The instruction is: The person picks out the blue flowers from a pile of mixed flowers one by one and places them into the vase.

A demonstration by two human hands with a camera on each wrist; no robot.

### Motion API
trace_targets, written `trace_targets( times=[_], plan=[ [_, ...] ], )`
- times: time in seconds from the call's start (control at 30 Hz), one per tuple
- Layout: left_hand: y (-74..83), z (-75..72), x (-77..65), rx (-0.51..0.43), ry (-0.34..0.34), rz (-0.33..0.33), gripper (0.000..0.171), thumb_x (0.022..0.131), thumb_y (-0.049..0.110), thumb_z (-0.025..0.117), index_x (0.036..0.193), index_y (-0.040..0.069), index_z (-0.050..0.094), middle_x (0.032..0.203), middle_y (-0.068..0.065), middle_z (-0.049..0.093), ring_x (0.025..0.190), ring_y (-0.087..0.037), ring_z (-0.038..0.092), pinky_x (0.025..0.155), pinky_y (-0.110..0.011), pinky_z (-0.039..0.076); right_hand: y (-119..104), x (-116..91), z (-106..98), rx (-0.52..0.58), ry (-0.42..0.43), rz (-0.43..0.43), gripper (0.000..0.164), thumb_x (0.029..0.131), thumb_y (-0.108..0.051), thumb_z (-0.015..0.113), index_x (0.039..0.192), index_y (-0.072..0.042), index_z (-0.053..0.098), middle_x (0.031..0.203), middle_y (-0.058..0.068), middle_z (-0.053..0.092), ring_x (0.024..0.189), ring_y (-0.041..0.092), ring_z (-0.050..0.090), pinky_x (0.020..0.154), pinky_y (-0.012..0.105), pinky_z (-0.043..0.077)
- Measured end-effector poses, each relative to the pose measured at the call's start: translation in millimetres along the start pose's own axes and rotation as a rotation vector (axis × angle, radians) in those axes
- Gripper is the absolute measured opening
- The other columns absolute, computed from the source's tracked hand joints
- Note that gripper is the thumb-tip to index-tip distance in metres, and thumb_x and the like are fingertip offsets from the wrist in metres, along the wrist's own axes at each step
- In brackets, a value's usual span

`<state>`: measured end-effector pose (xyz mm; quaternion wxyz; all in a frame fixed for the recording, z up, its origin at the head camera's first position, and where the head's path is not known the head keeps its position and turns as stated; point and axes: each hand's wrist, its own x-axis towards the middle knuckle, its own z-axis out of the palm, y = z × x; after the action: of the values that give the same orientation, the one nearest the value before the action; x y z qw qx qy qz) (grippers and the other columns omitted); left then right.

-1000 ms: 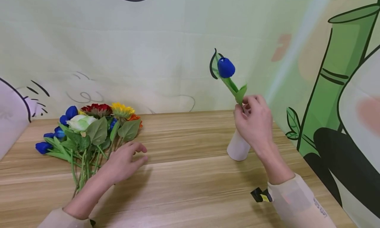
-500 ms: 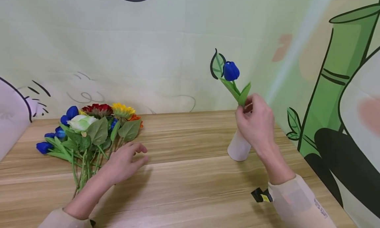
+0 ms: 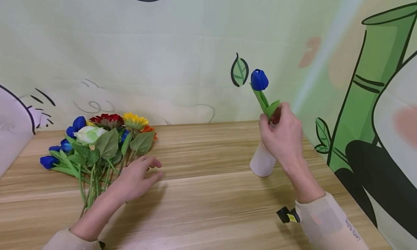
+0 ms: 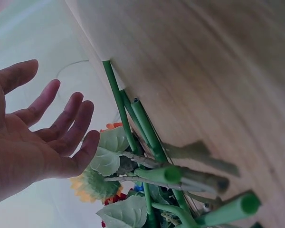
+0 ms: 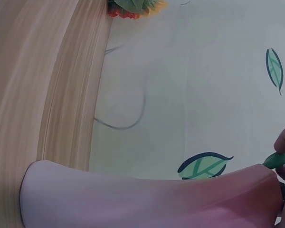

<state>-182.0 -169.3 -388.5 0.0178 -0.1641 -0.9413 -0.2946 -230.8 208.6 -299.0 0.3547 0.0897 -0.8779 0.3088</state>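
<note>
My right hand (image 3: 284,138) pinches the green stem of a blue tulip (image 3: 259,80) at the mouth of a pale vase (image 3: 261,161). The bloom stands above the vase, leaning a little to the left. From the right wrist, the vase (image 5: 147,202) shows along its whole side, with the fingertips (image 5: 284,141) and a bit of green stem right at its rim. My left hand (image 3: 138,177) hangs relaxed beside a bunch of artificial flowers (image 3: 94,148), holding nothing. In the left wrist view its fingers (image 4: 61,118) are loosely bent near the cut stems (image 4: 147,128).
The bunch lies on the left of the wooden table (image 3: 202,203), with blue, white, red, yellow and orange blooms. Behind stands a cloth backdrop (image 3: 182,62) with printed leaves and bamboo. A small black piece with a yellow label (image 3: 288,214) sits by the right cuff.
The blue tulip has moved right and slightly down, its stem turning in my right fingers as the hand shifts slightly right. The vase and my left hand stay in place.
</note>
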Motion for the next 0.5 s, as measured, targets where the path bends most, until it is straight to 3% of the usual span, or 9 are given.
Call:
trace_targets(
  times=[0.1,0.33,0.5],
  plan=[
    [0.7,0.3,-0.2,0.001,-0.003,-0.003,0.025,0.099,0.024,0.071,0.116,0.007,0.068,0.119,-0.013,0.065,0.111,-0.036,0.061,0.087,-0.055,0.052,-0.1,-0.9,-1.0,-0.024,0.012,-0.019,0.014,0.096,-0.015,0.06,0.089,-0.004,0.056,0.076,0.011,0.06,0.066,0.028,0.056,0.062,0.042,0.045],
    [1.6,0.2,0.3,0.0,-0.012,-0.007,0.025,0.099,0.024,0.071,0.117,0.007,0.068,0.12,-0.014,0.064,0.112,-0.037,0.061,0.088,-0.055,0.051,3.1,-3.1,-2.6,-0.072,0.017,-0.056,0.013,0.095,-0.014,0.061,0.083,-0.007,0.059,0.072,0.009,0.065,0.067,0.029,0.061,0.083,0.058,0.043],
    [1.6,-0.8,0.8,0.001,-0.014,-0.006,0.025,0.099,0.024,0.071,0.117,0.007,0.068,0.119,-0.014,0.065,0.112,-0.037,0.061,0.088,-0.056,0.051,4.7,-4.5,-5.5,-0.117,-0.009,-0.06,0.015,0.094,-0.014,0.061,0.081,-0.007,0.059,0.07,0.01,0.065,0.067,0.031,0.062,0.084,0.059,0.044]
  ],
)
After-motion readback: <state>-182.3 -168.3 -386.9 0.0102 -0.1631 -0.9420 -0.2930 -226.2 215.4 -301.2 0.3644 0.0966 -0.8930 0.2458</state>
